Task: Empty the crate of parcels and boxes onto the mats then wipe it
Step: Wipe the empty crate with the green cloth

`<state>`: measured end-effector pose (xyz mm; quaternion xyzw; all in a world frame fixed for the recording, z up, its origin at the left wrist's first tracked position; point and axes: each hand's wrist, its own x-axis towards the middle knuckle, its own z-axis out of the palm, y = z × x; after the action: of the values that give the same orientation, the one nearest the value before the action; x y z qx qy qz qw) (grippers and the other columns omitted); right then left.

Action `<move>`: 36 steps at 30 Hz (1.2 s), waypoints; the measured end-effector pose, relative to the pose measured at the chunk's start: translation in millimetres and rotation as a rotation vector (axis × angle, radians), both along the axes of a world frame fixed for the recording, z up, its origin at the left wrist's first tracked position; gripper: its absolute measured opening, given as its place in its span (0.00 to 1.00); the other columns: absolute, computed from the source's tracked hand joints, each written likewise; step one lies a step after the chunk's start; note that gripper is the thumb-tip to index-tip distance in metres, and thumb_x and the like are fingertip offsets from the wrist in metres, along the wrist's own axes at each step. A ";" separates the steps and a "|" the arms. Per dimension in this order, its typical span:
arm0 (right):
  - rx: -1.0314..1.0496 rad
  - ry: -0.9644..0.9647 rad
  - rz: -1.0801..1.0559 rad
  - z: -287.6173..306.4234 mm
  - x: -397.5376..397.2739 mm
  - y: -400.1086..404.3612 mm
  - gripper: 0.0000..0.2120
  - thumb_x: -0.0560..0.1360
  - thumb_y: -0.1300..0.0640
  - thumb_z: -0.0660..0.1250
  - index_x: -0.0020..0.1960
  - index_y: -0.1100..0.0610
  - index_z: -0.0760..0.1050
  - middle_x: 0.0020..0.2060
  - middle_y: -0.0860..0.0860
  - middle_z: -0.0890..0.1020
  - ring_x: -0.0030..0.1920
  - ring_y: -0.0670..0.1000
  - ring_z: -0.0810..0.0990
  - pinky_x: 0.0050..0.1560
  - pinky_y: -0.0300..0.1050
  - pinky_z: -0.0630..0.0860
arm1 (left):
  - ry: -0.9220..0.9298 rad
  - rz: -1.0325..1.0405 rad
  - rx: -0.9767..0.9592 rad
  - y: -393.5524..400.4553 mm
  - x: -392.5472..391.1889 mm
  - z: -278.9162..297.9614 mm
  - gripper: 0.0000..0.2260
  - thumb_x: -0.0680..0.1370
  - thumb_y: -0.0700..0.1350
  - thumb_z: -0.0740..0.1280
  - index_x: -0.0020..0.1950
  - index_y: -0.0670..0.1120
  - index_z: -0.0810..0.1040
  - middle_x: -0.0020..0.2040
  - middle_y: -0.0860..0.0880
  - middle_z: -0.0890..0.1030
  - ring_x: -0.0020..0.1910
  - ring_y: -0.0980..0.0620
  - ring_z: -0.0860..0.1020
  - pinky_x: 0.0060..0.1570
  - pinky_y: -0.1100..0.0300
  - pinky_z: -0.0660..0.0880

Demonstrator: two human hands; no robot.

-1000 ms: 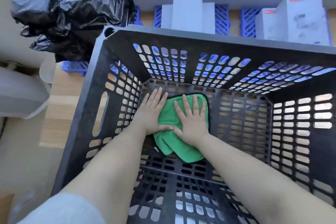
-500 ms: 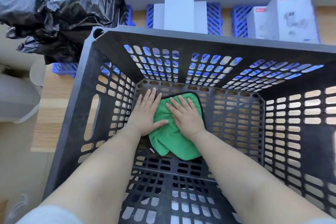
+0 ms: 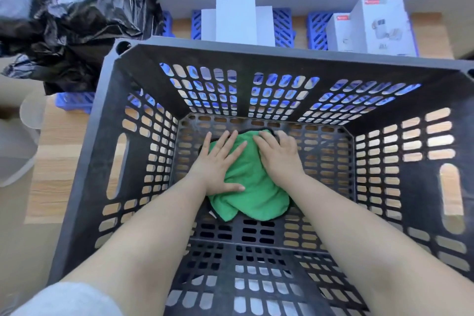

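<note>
A large black slotted crate [image 3: 97, 161] fills the view and holds only a crumpled green cloth [image 3: 254, 192] on its floor near the far wall. My left hand [image 3: 218, 164] lies flat on the cloth's left part with fingers spread. My right hand [image 3: 279, 156] presses on the cloth's upper right, its fingers bent over the cloth's far edge. White boxes [image 3: 236, 18] and printed white boxes [image 3: 377, 25] stand on blue mats [image 3: 282, 25] beyond the crate. Black plastic parcels [image 3: 71, 23] are heaped at the far left.
The crate stands on a wooden surface [image 3: 64, 187]. Another blue mat [image 3: 74, 101] shows under the black parcels. A grey wall runs behind the mats. A pale rounded object [image 3: 15, 151] sits at the left edge.
Both hands have slid the cloth toward the crate's far wall and a little to the right. The right hand's fingers went from straight to bent over the cloth's edge.
</note>
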<state>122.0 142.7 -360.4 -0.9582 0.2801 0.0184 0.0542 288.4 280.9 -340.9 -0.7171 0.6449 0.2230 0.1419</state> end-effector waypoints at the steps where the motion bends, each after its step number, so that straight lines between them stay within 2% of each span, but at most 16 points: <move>1: -0.008 -0.045 -0.051 1.1 0.7 -1.8 0.22 0.73 0.57 0.60 0.66 0.53 0.75 0.60 0.52 0.78 0.55 0.59 0.68 0.51 0.55 0.70 | 0.007 -0.014 0.009 2.9 -1.6 -0.9 0.49 0.70 0.79 0.47 0.74 0.55 0.23 0.75 0.46 0.23 0.75 0.45 0.25 0.70 0.35 0.28; 4: 0.032 -0.091 -0.051 2.1 7.9 -0.9 0.25 0.63 0.66 0.73 0.59 0.56 0.77 0.51 0.55 0.77 0.47 0.58 0.68 0.44 0.52 0.67 | 0.003 -0.007 0.017 12.0 -8.5 -5.6 0.46 0.71 0.79 0.46 0.73 0.58 0.22 0.75 0.47 0.23 0.74 0.44 0.25 0.70 0.35 0.29; 7: 0.082 -0.139 0.055 4.2 7.9 -11.4 0.19 0.60 0.71 0.73 0.49 0.60 0.77 0.42 0.58 0.75 0.41 0.59 0.73 0.36 0.50 0.73 | -0.023 -0.013 -0.006 8.9 -10.5 -4.2 0.42 0.73 0.77 0.44 0.71 0.60 0.21 0.75 0.48 0.24 0.74 0.44 0.25 0.70 0.35 0.28; 9: 0.057 -0.152 0.013 13.2 0.1 -29.6 0.14 0.61 0.71 0.73 0.44 0.62 0.75 0.40 0.59 0.74 0.39 0.60 0.73 0.34 0.49 0.71 | -0.054 -0.016 -0.040 -1.8 -10.7 -1.7 0.38 0.76 0.74 0.43 0.71 0.60 0.20 0.73 0.49 0.22 0.72 0.45 0.24 0.69 0.36 0.25; 12: 0.044 -0.124 -0.104 23.0 -26.3 -50.2 0.19 0.61 0.74 0.72 0.51 0.67 0.77 0.48 0.65 0.76 0.44 0.65 0.77 0.41 0.56 0.78 | -0.044 0.024 -0.167 -29.4 -19.9 1.5 0.34 0.82 0.65 0.47 0.72 0.60 0.22 0.73 0.50 0.23 0.73 0.45 0.26 0.68 0.38 0.26; 14: 0.073 -0.033 -0.030 23.4 -44.4 -50.5 0.24 0.69 0.65 0.73 0.64 0.64 0.75 0.62 0.67 0.74 0.55 0.68 0.76 0.53 0.64 0.78 | 0.000 0.009 -0.194 -45.8 -36.6 3.6 0.33 0.83 0.63 0.50 0.74 0.60 0.26 0.74 0.50 0.26 0.74 0.43 0.28 0.68 0.36 0.26; 16: 0.183 0.136 0.048 23.5 -54.5 -42.8 0.34 0.75 0.44 0.66 0.77 0.56 0.63 0.77 0.63 0.58 0.73 0.67 0.61 0.71 0.63 0.63 | -0.001 0.011 -0.108 -51.1 -57.1 1.5 0.35 0.78 0.71 0.48 0.73 0.64 0.26 0.74 0.48 0.23 0.74 0.38 0.26 0.64 0.29 0.25; 18: 0.278 0.292 0.048 17.5 -56.7 -32.7 0.43 0.73 0.29 0.47 0.80 0.50 0.40 0.79 0.55 0.36 0.78 0.61 0.36 0.77 0.59 0.40 | -0.027 0.091 -0.035 -49.4 -70.9 -3.4 0.38 0.72 0.78 0.45 0.72 0.67 0.27 0.73 0.43 0.22 0.71 0.31 0.24 0.59 0.25 0.23; 20: 0.265 0.335 -0.002 9.5 -54.6 -23.1 0.43 0.68 0.27 0.34 0.74 0.48 0.25 0.74 0.51 0.27 0.75 0.58 0.27 0.75 0.58 0.31 | -0.042 0.143 -0.048 -46.4 -72.8 -8.4 0.38 0.71 0.79 0.44 0.73 0.68 0.29 0.75 0.41 0.24 0.70 0.29 0.24 0.62 0.25 0.26; 22: 0.255 0.374 -0.042 7.3 -50.0 -19.3 0.39 0.67 0.28 0.29 0.71 0.47 0.21 0.72 0.50 0.25 0.76 0.58 0.27 0.74 0.59 0.29 | -0.046 0.130 -0.105 -46.2 -69.6 -15.0 0.35 0.72 0.77 0.41 0.74 0.67 0.32 0.77 0.41 0.28 0.72 0.30 0.27 0.67 0.28 0.31; 24: 0.242 0.428 -0.042 10.4 -45.4 -24.2 0.36 0.73 0.29 0.32 0.71 0.45 0.20 0.73 0.49 0.25 0.76 0.57 0.28 0.74 0.61 0.30 | -0.039 0.108 -0.160 -47.8 -65.6 -19.9 0.32 0.73 0.73 0.35 0.75 0.66 0.36 0.78 0.42 0.32 0.74 0.33 0.29 0.71 0.32 0.33; 26: 0.279 0.460 -0.001 19.1 -43.1 -35.9 0.35 0.80 0.34 0.43 0.76 0.44 0.26 0.76 0.49 0.29 0.77 0.56 0.31 0.76 0.59 0.34 | -0.030 0.093 -0.189 -52.3 -64.2 -23.8 0.30 0.75 0.70 0.33 0.76 0.64 0.41 0.79 0.43 0.36 0.75 0.36 0.32 0.73 0.36 0.35; 29: 0.282 0.468 0.078 37.4 -56.0 -56.1 0.35 0.82 0.38 0.50 0.79 0.44 0.33 0.79 0.50 0.34 0.79 0.54 0.36 0.78 0.54 0.40 | -0.026 0.027 -0.190 -63.8 -69.6 -26.3 0.27 0.80 0.63 0.38 0.78 0.58 0.53 0.78 0.46 0.48 0.78 0.35 0.47 0.75 0.42 0.41; 31: 0.265 0.541 0.026 46.7 -73.9 -65.1 0.36 0.81 0.37 0.51 0.79 0.46 0.32 0.78 0.53 0.34 0.79 0.56 0.36 0.78 0.53 0.41 | -0.032 0.014 -0.186 -73.9 -76.1 -22.5 0.26 0.81 0.59 0.39 0.78 0.55 0.53 0.79 0.48 0.54 0.78 0.35 0.56 0.75 0.42 0.43; 32: 0.276 0.583 -0.026 49.6 -83.2 -66.7 0.38 0.81 0.37 0.51 0.79 0.47 0.31 0.78 0.55 0.33 0.79 0.57 0.35 0.78 0.53 0.41 | -0.024 0.021 -0.181 -78.2 -79.6 -19.8 0.25 0.81 0.58 0.38 0.78 0.54 0.49 0.80 0.49 0.54 0.78 0.37 0.55 0.75 0.41 0.42; 36: 0.311 0.565 -0.182 52.6 -101.2 -67.4 0.42 0.81 0.37 0.53 0.78 0.55 0.30 0.78 0.55 0.32 0.78 0.57 0.33 0.78 0.53 0.39 | 0.001 -0.042 -0.162 -92.3 -95.3 -15.4 0.25 0.82 0.60 0.38 0.75 0.56 0.32 0.76 0.56 0.33 0.79 0.46 0.37 0.70 0.30 0.32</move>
<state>20.9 75.3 -307.8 -0.8666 0.3624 0.3209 0.1212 193.0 188.5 -356.4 -0.7125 0.6756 0.1677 0.0877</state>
